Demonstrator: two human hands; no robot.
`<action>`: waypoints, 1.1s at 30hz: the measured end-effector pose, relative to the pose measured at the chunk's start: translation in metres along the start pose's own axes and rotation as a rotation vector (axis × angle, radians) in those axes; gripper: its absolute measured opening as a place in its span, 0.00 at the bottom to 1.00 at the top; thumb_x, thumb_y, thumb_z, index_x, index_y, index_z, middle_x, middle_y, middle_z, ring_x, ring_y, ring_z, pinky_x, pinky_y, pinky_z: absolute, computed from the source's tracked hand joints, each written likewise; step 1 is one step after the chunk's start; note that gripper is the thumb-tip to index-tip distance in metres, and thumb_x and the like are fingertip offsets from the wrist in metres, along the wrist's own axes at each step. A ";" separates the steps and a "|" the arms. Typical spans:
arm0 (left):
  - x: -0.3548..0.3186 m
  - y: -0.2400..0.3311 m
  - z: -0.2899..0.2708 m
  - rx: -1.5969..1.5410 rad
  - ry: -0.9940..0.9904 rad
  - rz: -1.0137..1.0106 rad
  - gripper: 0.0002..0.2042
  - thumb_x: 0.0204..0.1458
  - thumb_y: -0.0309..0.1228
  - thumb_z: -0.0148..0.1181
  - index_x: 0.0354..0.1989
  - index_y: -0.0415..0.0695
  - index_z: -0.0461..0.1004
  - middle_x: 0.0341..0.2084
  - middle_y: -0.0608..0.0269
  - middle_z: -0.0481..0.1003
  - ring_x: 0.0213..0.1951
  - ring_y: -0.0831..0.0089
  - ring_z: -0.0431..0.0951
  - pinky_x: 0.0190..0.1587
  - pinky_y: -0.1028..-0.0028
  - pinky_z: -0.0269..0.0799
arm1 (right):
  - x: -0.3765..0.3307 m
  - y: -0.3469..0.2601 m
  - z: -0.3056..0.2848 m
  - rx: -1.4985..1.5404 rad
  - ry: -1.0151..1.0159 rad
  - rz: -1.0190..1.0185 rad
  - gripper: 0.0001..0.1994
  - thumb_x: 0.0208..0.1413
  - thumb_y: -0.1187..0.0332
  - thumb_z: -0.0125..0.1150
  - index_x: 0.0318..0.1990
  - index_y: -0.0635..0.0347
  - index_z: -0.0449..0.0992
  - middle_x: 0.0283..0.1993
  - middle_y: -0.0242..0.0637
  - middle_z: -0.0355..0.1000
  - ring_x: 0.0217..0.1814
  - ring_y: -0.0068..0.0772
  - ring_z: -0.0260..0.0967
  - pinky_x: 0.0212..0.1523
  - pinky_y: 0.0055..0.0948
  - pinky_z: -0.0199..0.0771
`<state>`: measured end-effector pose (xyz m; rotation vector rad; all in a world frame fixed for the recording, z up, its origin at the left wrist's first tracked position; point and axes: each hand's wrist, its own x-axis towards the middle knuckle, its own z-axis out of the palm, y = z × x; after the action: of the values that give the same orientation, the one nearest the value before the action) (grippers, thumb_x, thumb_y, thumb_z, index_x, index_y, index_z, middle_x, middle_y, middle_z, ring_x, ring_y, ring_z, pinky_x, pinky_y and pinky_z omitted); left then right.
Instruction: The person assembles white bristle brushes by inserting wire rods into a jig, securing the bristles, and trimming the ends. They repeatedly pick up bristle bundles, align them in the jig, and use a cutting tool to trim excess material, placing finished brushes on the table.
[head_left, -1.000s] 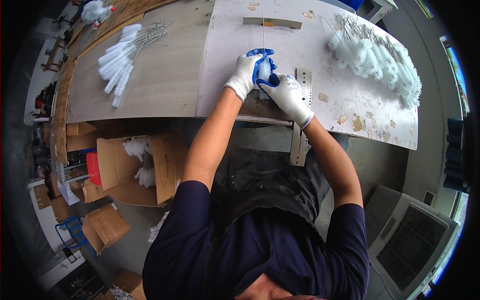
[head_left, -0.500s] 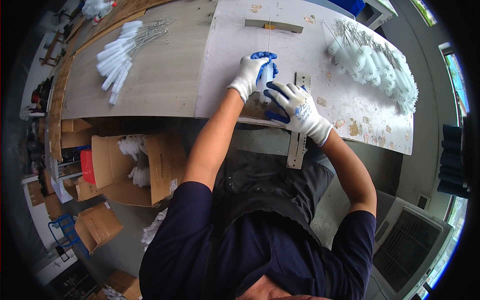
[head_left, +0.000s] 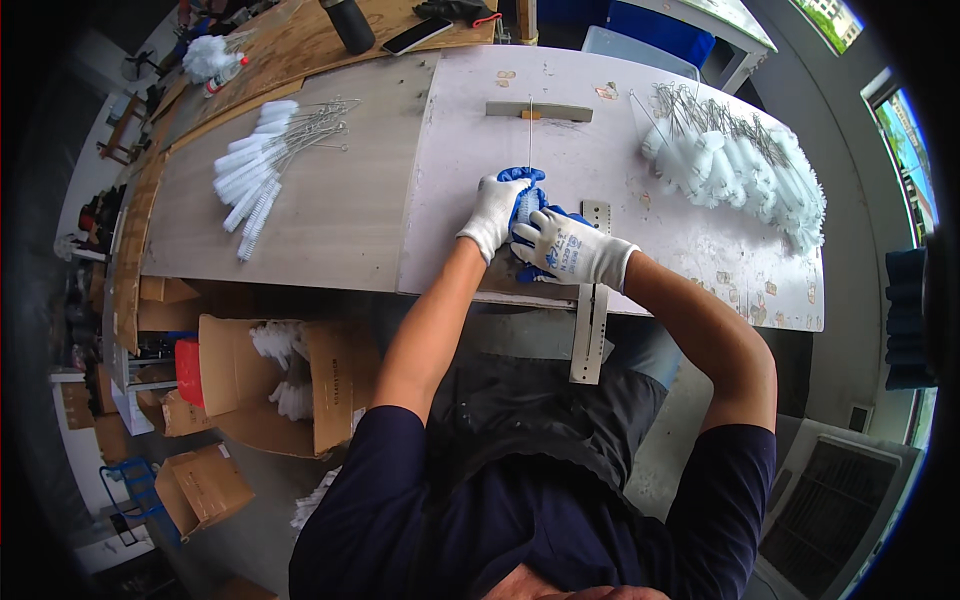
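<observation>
Open brown cardboard box (head_left: 270,375) on the floor below the table's near left edge, white brush heads showing inside; a red container (head_left: 188,370) just beside it, and smaller closed cardboard boxes (head_left: 205,485) lower left. Pale worn table (head_left: 330,215) carries a left pile of narrow white wire-handled brushes (head_left: 262,165) and, well apart at far right, a larger heap of fluffy white brushes (head_left: 735,170). Both hands gloved, white backs with blue palms. Left hand (head_left: 497,213) and right hand (head_left: 572,248) meet at the table's near middle, fingers curled and pressed together around a single brush (head_left: 529,140); its head is hidden inside the gloves, and only the thin wire stem shows, running straight away toward a grey bar (head_left: 538,110). A perforated metal strip (head_left: 592,320) overhangs the near edge, just right of the hands.
</observation>
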<state>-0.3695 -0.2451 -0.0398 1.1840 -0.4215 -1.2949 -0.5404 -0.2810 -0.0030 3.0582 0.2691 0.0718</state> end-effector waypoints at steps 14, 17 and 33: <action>-0.003 -0.004 0.042 0.713 0.092 0.272 0.13 0.53 0.31 0.63 0.45 0.42 0.83 0.34 0.58 0.85 0.36 0.68 0.85 0.44 0.69 0.78 | -0.004 -0.024 0.010 -0.020 0.072 0.158 0.09 0.56 0.60 0.59 0.30 0.52 0.78 0.31 0.36 0.78 0.34 0.39 0.78 0.37 0.39 0.75; -0.031 -0.010 0.022 0.688 0.210 0.437 0.13 0.56 0.30 0.62 0.49 0.41 0.81 0.36 0.58 0.84 0.40 0.69 0.84 0.45 0.69 0.78 | -0.003 -0.036 -0.010 0.023 -0.112 0.264 0.07 0.55 0.62 0.58 0.32 0.52 0.79 0.30 0.35 0.79 0.32 0.39 0.79 0.33 0.38 0.75; -0.188 -0.130 0.006 0.041 -0.121 0.104 0.12 0.66 0.36 0.57 0.48 0.40 0.78 0.33 0.65 0.80 0.31 0.78 0.81 0.34 0.75 0.78 | 0.027 -0.099 -0.019 0.272 -0.136 1.051 0.17 0.63 0.58 0.53 0.41 0.61 0.83 0.40 0.52 0.81 0.44 0.53 0.81 0.47 0.46 0.79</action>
<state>-0.4968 -0.0602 -0.0806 1.1069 -0.5929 -1.2760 -0.5320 -0.1775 0.0098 3.0317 -1.4218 -0.1277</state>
